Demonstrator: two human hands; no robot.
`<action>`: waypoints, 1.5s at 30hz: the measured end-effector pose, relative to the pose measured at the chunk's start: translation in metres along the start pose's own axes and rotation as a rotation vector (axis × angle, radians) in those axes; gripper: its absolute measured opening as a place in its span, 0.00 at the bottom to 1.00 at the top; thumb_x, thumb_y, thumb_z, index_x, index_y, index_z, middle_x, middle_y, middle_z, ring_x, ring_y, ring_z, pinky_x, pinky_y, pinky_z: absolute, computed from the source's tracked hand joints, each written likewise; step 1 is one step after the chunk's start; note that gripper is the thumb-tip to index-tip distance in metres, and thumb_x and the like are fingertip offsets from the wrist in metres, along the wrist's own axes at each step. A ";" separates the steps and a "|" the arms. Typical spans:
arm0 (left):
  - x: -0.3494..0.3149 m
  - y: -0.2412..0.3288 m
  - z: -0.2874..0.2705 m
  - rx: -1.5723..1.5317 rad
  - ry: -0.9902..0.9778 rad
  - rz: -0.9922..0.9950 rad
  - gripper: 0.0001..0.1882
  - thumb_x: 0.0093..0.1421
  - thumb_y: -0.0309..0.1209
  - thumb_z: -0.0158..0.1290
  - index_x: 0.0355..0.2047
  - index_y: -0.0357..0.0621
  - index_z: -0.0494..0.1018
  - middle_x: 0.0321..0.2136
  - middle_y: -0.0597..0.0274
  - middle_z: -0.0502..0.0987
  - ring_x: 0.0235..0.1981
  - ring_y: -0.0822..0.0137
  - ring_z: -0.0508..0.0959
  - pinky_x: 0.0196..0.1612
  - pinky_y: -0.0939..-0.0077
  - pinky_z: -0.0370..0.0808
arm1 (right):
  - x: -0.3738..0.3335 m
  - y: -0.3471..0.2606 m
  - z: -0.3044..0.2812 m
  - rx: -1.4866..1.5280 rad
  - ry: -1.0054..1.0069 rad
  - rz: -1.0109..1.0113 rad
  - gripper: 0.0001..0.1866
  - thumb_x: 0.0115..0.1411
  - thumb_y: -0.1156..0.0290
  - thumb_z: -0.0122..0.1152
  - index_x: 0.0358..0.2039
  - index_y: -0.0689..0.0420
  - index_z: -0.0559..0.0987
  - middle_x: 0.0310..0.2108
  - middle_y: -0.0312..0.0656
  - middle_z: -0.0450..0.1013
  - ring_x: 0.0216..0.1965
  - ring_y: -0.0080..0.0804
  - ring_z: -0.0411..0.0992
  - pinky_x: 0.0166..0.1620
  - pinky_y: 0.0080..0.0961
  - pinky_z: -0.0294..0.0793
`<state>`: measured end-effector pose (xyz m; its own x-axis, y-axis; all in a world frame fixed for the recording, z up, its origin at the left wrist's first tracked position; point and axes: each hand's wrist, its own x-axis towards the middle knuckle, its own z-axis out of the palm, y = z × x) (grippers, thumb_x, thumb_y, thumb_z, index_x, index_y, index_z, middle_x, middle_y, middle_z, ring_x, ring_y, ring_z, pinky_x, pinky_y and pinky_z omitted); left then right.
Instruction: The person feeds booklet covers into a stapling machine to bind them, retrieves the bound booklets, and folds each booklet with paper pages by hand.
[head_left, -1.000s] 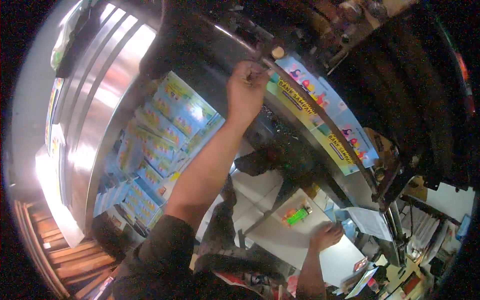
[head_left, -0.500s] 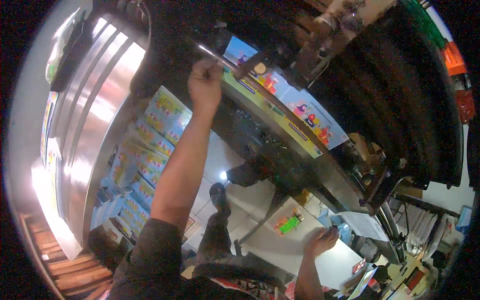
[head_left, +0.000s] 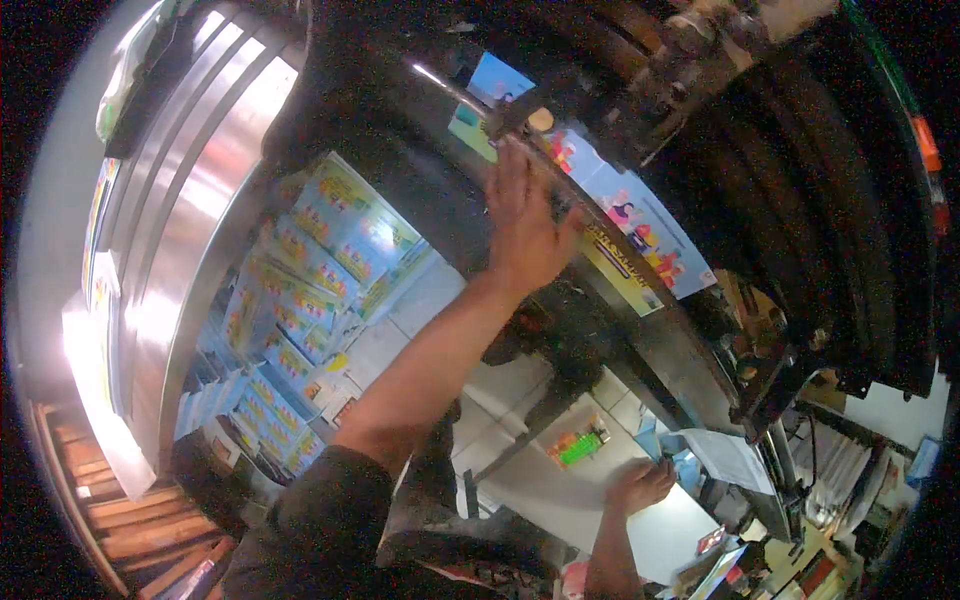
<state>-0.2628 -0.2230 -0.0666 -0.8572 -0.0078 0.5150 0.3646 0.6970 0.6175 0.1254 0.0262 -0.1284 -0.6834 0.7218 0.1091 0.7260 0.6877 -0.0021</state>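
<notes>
My left hand (head_left: 528,225) reaches up to a dark machine, its fingers stretched out against a long metal bar (head_left: 445,85). Beneath that bar lies a printed sheet (head_left: 625,275) with colourful cartoon figures, its lower strip yellow-green. The hand covers the middle of the strip. A round tan knob or disc (head_left: 541,120) sits just beyond the fingertips. My right hand (head_left: 640,487) is lower right, above a white tabletop (head_left: 560,500), with its fingers curled inward. What it holds, if anything, cannot be made out. A bright green item (head_left: 580,449) lies on the tabletop to its left.
Stacks of printed blue and yellow sheets (head_left: 300,250) stand at left, below the machine. A curved shiny metal panel (head_left: 215,170) rises at far left, above wooden slats (head_left: 130,520). Piled papers (head_left: 840,485) fill the right side, near a hanging white sheet (head_left: 730,458).
My left hand has moved right and slightly down along the bar, from its left end to the sheet's middle, its fingers straightening. The right hand has stayed in place.
</notes>
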 end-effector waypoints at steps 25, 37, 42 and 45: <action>0.015 -0.034 0.002 0.135 -0.011 0.005 0.41 0.54 0.46 0.55 0.57 0.25 0.56 0.62 0.31 0.49 0.66 0.37 0.46 0.63 0.38 0.43 | 0.000 0.013 0.008 0.036 0.052 -0.094 0.24 0.67 0.55 0.40 0.48 0.64 0.71 0.53 0.55 0.64 0.59 0.56 0.57 0.61 0.53 0.54; 0.009 -0.032 -0.006 0.208 -0.116 0.000 0.39 0.55 0.48 0.55 0.55 0.25 0.59 0.62 0.32 0.50 0.64 0.35 0.49 0.62 0.37 0.46 | -0.001 0.030 0.018 -0.107 0.031 -0.045 0.25 0.65 0.55 0.42 0.50 0.65 0.70 0.54 0.56 0.64 0.59 0.56 0.58 0.61 0.51 0.54; 0.012 -0.030 -0.018 0.172 -0.116 0.012 0.43 0.56 0.53 0.52 0.55 0.22 0.57 0.63 0.32 0.48 0.66 0.38 0.47 0.63 0.38 0.45 | 0.002 -0.005 -0.004 -0.046 -0.016 0.069 0.25 0.63 0.58 0.42 0.48 0.69 0.71 0.51 0.58 0.67 0.56 0.56 0.60 0.60 0.50 0.56; 0.007 -0.033 -0.011 0.123 -0.111 -0.011 0.43 0.57 0.53 0.51 0.58 0.27 0.56 0.64 0.35 0.46 0.66 0.39 0.46 0.63 0.38 0.45 | 0.004 0.010 0.006 -0.063 -0.011 0.019 0.26 0.65 0.54 0.38 0.48 0.67 0.70 0.52 0.60 0.64 0.57 0.57 0.58 0.60 0.51 0.55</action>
<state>-0.2775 -0.2539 -0.0771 -0.8982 0.0590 0.4357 0.3140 0.7797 0.5417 0.1299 0.0363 -0.1335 -0.6698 0.7360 0.0986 0.7422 0.6676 0.0584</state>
